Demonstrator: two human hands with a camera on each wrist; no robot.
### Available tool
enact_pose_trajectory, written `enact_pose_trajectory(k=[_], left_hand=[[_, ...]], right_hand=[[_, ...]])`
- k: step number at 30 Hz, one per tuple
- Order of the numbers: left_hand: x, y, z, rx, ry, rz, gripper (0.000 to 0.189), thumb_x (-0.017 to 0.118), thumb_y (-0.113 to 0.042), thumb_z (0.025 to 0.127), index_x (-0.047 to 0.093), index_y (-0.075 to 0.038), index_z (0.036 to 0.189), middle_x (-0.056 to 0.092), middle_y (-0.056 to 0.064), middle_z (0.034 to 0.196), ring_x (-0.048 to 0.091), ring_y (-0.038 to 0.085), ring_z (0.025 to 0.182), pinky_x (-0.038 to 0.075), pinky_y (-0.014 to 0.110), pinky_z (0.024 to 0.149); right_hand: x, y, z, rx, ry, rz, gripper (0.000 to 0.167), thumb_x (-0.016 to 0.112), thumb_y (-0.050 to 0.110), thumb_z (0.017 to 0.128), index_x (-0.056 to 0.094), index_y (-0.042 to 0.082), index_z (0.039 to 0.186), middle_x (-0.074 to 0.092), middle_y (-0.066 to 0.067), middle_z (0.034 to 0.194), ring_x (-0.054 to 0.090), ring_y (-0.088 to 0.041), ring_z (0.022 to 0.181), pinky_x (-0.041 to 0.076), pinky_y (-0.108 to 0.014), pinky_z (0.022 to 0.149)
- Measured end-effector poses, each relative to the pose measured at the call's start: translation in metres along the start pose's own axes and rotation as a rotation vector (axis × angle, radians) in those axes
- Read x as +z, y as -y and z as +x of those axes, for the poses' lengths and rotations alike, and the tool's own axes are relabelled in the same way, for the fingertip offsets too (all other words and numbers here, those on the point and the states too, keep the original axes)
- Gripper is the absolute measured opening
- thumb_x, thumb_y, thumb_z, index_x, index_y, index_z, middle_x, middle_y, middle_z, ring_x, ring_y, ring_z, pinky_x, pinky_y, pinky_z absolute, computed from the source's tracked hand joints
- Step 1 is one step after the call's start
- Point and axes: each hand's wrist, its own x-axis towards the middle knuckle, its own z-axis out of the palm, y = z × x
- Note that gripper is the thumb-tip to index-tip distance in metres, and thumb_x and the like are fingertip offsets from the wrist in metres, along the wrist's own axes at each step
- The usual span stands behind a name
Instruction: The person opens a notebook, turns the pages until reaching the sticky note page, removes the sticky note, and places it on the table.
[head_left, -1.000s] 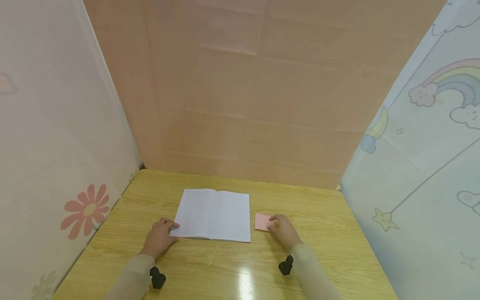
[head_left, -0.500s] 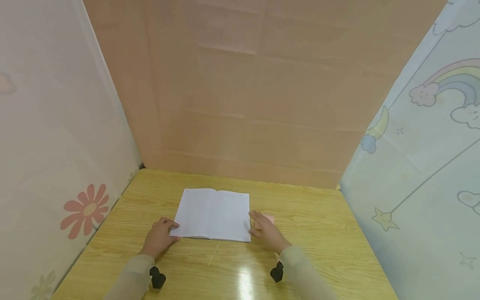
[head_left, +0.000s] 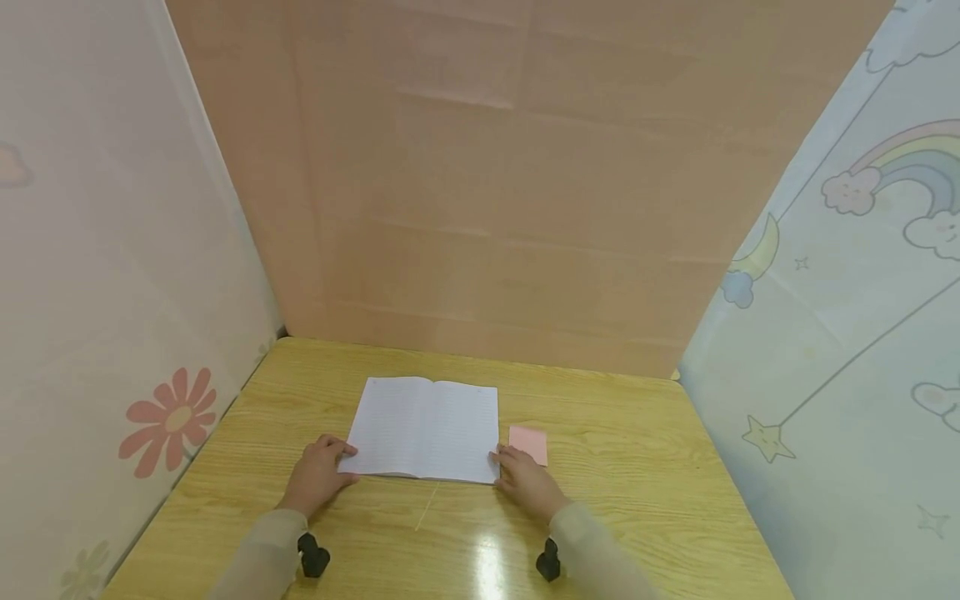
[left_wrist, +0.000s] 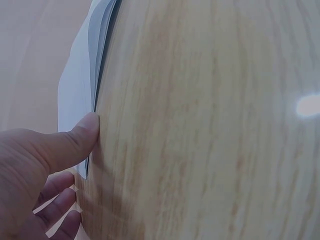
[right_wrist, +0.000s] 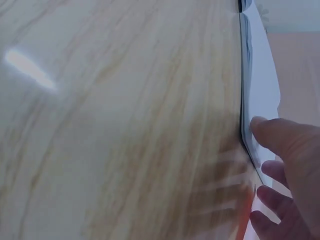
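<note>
An open lined notebook (head_left: 425,429) lies flat on the wooden table, its blank pages facing up. At its near left corner my left hand (head_left: 318,475) holds on, the thumb (left_wrist: 82,132) along the near edge and the other fingers around the side. My right hand (head_left: 531,483) is at the near right corner, with its thumb (right_wrist: 270,132) over the page edge and its fingers loosely bent beside the corner. Just beyond the right hand, a pink sticky note pad (head_left: 529,443) lies on the table, partly hidden by the fingers.
The wooden table (head_left: 637,467) meets a brown sheet (head_left: 480,208) at the back. Patterned sheets stand at the left (head_left: 112,292) and right (head_left: 847,350). A light reflection shows near the front.
My right hand has left the pink pad and moved left and nearer, to the notebook's near right corner. The pad stays on the table. My left hand keeps its place.
</note>
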Motion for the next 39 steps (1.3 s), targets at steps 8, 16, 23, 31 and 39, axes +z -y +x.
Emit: enact_pose_trajectory(k=[8,16,23,31,39], left_hand=[[-0.004,-0.003,0.003,0.018,0.035,-0.003,0.033,0.080,-0.020,0.078,0.069,-0.009,0.108,0.059,0.016,0.117,0.055,0.036,0.107,0.047,0.054,0.089],[-0.022,-0.008,0.018,-0.115,0.179,-0.442,0.052,0.055,-0.028,0.099,0.043,0.002,0.139,0.046,0.030,0.139,0.046,0.045,0.127,0.041,0.056,0.101],[-0.030,0.000,0.028,-0.271,0.243,-0.745,0.056,0.042,-0.025,0.104,0.026,0.009,0.146,0.041,0.032,0.141,0.048,0.041,0.125,0.043,0.049,0.103],[-0.032,0.012,0.027,-0.326,0.293,-1.034,0.057,0.034,-0.022,0.106,0.014,0.010,0.150,0.031,0.033,0.147,0.040,0.038,0.133,0.037,0.046,0.110],[-0.038,0.007,0.026,-0.346,0.327,-1.104,0.058,0.033,-0.023,0.107,0.014,0.009,0.150,0.025,0.035,0.150,0.028,0.043,0.141,0.028,0.050,0.115]], right_hand=[[0.005,0.004,-0.001,0.027,-0.013,-0.009,0.044,0.068,0.019,0.090,0.058,0.003,0.130,0.051,-0.018,0.140,0.049,-0.036,0.128,0.041,-0.048,0.106],[0.006,0.002,-0.001,0.032,-0.002,-0.027,0.045,0.068,0.021,0.090,0.058,0.005,0.131,0.051,-0.016,0.141,0.050,-0.034,0.128,0.042,-0.046,0.105],[0.004,0.002,-0.001,0.013,-0.002,-0.022,0.045,0.068,0.020,0.090,0.058,0.005,0.131,0.052,-0.016,0.140,0.050,-0.035,0.127,0.042,-0.046,0.104],[0.003,0.003,-0.001,0.020,0.003,-0.017,0.044,0.068,0.020,0.090,0.058,0.005,0.131,0.052,-0.016,0.140,0.050,-0.035,0.127,0.042,-0.046,0.105],[0.003,0.003,-0.001,0.019,0.003,0.002,0.044,0.067,0.019,0.091,0.058,0.003,0.131,0.051,-0.018,0.140,0.050,-0.036,0.127,0.042,-0.047,0.105]])
